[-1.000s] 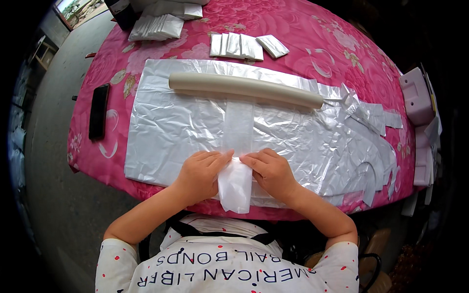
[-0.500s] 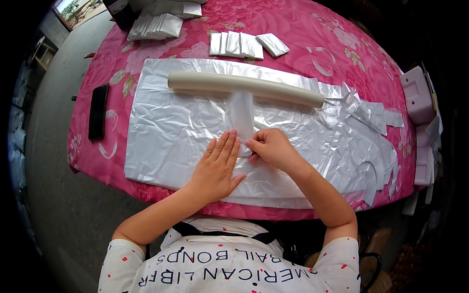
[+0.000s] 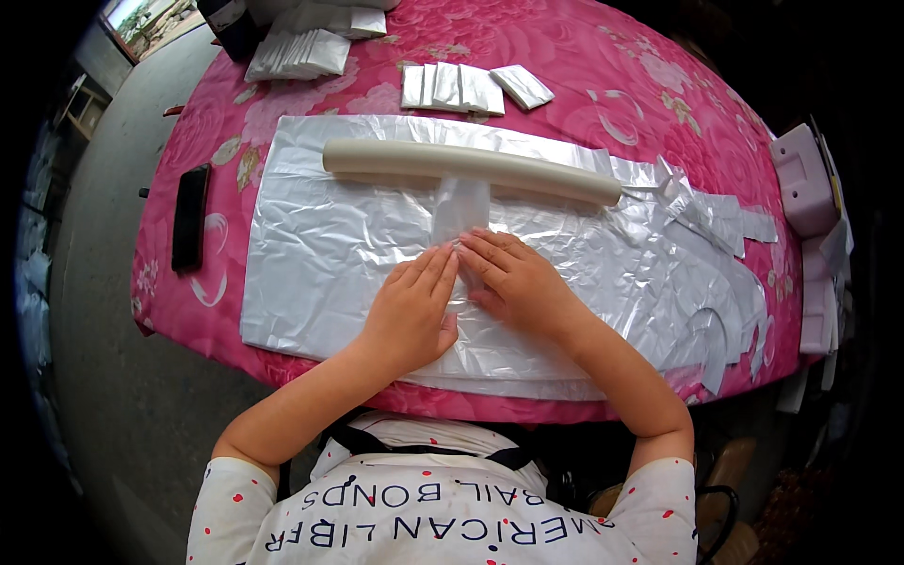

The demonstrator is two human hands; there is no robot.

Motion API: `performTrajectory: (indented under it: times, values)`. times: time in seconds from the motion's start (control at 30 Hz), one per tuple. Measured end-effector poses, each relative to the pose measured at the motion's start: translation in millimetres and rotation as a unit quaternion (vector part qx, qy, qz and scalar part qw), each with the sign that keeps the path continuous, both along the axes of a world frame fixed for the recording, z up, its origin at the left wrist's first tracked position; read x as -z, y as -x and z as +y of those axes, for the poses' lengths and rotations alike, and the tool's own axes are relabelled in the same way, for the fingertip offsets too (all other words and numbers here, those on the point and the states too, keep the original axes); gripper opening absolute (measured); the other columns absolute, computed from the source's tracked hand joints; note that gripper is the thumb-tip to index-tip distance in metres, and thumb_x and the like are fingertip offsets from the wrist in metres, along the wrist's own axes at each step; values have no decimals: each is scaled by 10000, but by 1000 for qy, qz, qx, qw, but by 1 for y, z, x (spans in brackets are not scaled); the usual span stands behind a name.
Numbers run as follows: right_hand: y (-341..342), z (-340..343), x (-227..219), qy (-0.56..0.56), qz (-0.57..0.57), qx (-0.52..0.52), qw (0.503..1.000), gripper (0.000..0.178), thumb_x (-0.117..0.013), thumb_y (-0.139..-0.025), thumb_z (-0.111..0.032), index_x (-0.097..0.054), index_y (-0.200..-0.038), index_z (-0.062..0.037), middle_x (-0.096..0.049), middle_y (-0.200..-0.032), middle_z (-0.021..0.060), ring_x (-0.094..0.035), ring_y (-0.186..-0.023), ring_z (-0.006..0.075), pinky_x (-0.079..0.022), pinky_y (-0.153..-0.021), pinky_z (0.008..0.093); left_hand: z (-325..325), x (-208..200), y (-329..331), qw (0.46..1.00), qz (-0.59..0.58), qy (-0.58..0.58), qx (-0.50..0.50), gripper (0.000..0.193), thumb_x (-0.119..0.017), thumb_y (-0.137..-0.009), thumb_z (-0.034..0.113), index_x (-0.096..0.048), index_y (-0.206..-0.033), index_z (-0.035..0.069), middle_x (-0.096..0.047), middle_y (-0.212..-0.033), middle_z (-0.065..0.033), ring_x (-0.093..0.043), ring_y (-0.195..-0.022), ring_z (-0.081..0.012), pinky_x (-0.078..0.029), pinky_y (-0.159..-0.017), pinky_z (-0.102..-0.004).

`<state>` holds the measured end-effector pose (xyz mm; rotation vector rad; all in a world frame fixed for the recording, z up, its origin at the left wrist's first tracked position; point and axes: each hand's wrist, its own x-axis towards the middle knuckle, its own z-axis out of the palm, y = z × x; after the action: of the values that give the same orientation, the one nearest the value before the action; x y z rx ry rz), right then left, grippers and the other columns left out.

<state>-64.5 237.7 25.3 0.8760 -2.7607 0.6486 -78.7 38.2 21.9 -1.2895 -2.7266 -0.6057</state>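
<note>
A narrow strip of folded translucent plastic film (image 3: 462, 202) lies across the pile of thin white plastic bags (image 3: 311, 245), its far end at a long beige tube (image 3: 471, 166). My left hand (image 3: 411, 303) lies flat along the near part of the strip, fingers stretched out. Beside it my right hand (image 3: 516, 282) presses down with fingers extended, its fingertips meeting those of the left over the film. Between them the strip's near end is mostly hidden.
Several flat folded film packets (image 3: 452, 88) lie beyond the tube, with a larger stack of packets (image 3: 299, 52) at the far left. A black phone (image 3: 190, 217) rests at the left, near a dark bottle (image 3: 229, 24). Pink plastic boxes (image 3: 805, 184) stand at the right edge.
My right hand has gone from pinching the strip's near end to lying with fingers extended on it, moving slightly away from me. My left hand has shifted slightly forward.
</note>
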Motion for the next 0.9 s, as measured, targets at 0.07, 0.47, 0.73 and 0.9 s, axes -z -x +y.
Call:
performTrajectory:
  times: [0.07, 0.47, 0.73, 0.9]
  values:
    - [5, 5, -4, 25, -36, -5, 999, 540, -668, -700, -95, -512, -1213, -28, -497, -1277, 128, -444, -1207, 291, -374, -1009, 381, 1, -1, 4, 999, 29, 14, 2, 578, -616, -700, 146, -467, -1218, -63, -486, -1259, -189, -462, -1176, -296, -373, -961, -385]
    - [-16, -9, 1, 56, 77, -56, 994, 279, -626, -659, -36, -643, -937, -46, -652, -977, 60, -623, -891, 225, -500, -792, 343, -24, -1, -7, 986, 65, -82, 129, 420, -618, -676, 68, -567, -1078, -40, -592, -1122, -148, -583, -1013, -262, -452, -880, -388]
    - [-33, -15, 5, 62, 88, -23, 994, 270, -619, -692, -79, -661, -958, -85, -653, -975, 39, -625, -852, 197, -501, -725, 317, -35, 1, -10, 991, 24, -84, 99, 433, -576, -638, -1, -596, -1070, 23, -605, -1111, -113, -596, -982, -228, -457, -848, -367]
    - [-28, -9, 8, 141, -14, 28, 989, 233, -648, -702, -76, -658, -934, -76, -650, -846, 44, -605, -747, 203, -480, -642, 299, -32, -5, -8, 988, -64, -136, 45, 441, -585, -663, -27, -592, -1099, 38, -644, -989, -114, -627, -876, -242, -465, -789, -334]
